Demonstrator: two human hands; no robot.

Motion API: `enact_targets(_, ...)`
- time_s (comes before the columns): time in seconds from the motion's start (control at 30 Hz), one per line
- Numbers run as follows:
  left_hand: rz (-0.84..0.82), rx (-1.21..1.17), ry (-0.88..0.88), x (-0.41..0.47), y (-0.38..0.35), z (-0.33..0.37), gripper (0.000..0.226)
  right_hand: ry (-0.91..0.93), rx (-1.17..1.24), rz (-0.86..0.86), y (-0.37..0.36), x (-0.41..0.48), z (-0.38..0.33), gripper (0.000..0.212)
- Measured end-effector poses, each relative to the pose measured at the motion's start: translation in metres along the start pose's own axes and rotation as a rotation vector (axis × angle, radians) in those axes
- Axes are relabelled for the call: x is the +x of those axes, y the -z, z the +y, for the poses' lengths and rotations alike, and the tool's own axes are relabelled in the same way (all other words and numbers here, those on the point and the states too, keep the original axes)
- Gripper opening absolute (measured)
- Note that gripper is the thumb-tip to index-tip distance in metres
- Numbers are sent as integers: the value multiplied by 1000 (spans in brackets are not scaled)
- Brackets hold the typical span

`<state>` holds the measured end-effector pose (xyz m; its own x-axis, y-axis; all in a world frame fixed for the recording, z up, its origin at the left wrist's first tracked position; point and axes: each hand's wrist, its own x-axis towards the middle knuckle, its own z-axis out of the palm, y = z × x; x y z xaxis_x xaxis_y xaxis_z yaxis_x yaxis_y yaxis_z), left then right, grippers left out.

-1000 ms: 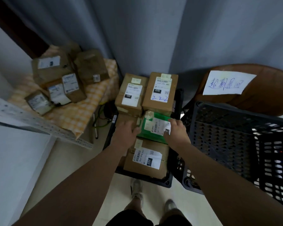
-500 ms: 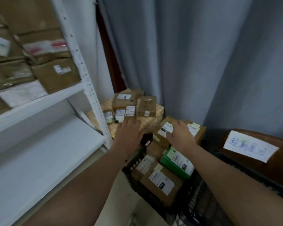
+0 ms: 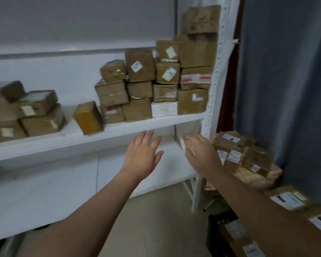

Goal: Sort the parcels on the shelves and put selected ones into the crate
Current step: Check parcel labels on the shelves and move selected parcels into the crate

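My left hand (image 3: 142, 154) and my right hand (image 3: 202, 156) are raised in the air below the front edge of the white shelf (image 3: 119, 132), both with fingers spread and holding nothing. On that shelf stands a stack of several brown cardboard parcels (image 3: 156, 84), with a white parcel (image 3: 164, 109) at its base. One brown parcel (image 3: 88, 117) leans tilted at the shelf's edge, up and left of my left hand. More parcels (image 3: 26, 115) lie at the shelf's left end. The black crate (image 3: 216, 236) with labelled parcels shows at the lower right, partly hidden by my right arm.
A white shelf upright (image 3: 212, 89) stands just beyond my right hand. A low stand with a checked cloth (image 3: 256, 179) holds several labelled parcels (image 3: 237, 151) at the right. A grey curtain (image 3: 285, 80) hangs behind it. The lower shelf board (image 3: 44, 197) is white.
My view swung up and left from the crate to the shelves. Both hands left the parcels in the crate and rose, empty, toward the shelf edge.
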<state>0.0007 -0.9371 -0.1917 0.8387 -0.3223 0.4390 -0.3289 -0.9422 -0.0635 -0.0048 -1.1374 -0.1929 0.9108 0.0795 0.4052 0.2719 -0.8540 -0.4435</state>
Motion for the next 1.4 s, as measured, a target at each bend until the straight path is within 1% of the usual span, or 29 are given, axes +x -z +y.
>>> enact_targets(0.13, 10, 28, 119, -29, 4, -84, 53, 78, 118, -27, -56, 34, -67, 42)
enact_targets(0.3, -34, 49, 241, -51, 6, -188, 54, 93, 316, -28, -128, 67, -144, 39)
enact_targets(0.43, -48, 46, 267, -47, 6, -250, 58, 89, 357, -16, -170, 94, -190, 42)
enact_targets(0.53, -53, 55, 244, -30, 5, -284, 57, 81, 313, 1, -190, 118, -221, 49)
enact_targets(0.7, -38, 17, 220, -10, -1, -326, 55, 90, 116, -30, -213, 172, -266, 71)
enact_targets(0.8, -38, -4, 228, -4, -8, -345, 54, 113, -26, -73, -231, 201, -281, 72)
enact_targets(0.87, -33, -17, 238, -2, -14, -354, 54, 65, -51, -80, -243, 213, -287, 71)
enact_targets(0.9, -28, -28, 244, -2, -16, -358, 54, 19, -21, -52, -248, 217, -288, 67)
enact_targets(0.97, -18, -83, 266, -5, -21, -363, 53, -55, 99, 57, -252, 221, -287, 55)
enact_targets(1.03, -5, -247, 331, -9, -26, -367, 53, -52, 253, 111, -251, 220, -280, 48)
enact_targets(1.07, 10, -361, 375, -10, -28, -369, 54, -46, 384, 97, -250, 218, -275, 46)
enact_targets(1.1, 31, -478, 413, -12, -30, -370, 55, -66, 569, 56, -248, 215, -272, 43)
enact_targets(1.17, 83, -703, 489, -12, -31, -369, 59, -156, 982, -65, -242, 205, -268, 36)
enact_targets(1.2, 112, -826, 533, -13, -30, -366, 62, -194, 1116, -104, -241, 199, -266, 32)
enact_targets(1.3, 163, -1190, 609, -16, -22, -353, 67, -262, 1370, -185, -240, 183, -267, 21)
enact_targets(1.4, 237, -1378, 629, -23, -17, -342, 48, -290, 1459, -195, -245, 170, -267, 14)
